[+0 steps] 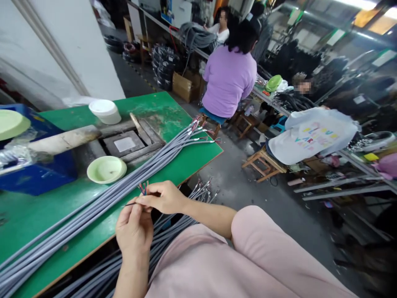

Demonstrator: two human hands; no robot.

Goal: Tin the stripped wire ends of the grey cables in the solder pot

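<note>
Close together over the front edge of the green table (169, 109), my two hands pinch the coloured wire ends (144, 189) of a cable. My left hand (135, 223) is closed on a thin dark wire that sticks out to the left. Closed on the coloured wires, my right hand (166, 198) touches the left fingertips. Just beyond them a bundle of grey cables (102, 201) lies diagonally across the table, its stripped ends at the right corner. More grey cables (102, 267) hang below the table edge, partly hidden by my arms.
A green bowl (106, 169), a white tub (105, 111), a framed block (124, 143) and a blue box (37, 165) stand on the table. Beyond are a person in purple (229, 80), a person in a white shirt (313, 132), a wooden stool (265, 163) and a cardboard box (186, 86).
</note>
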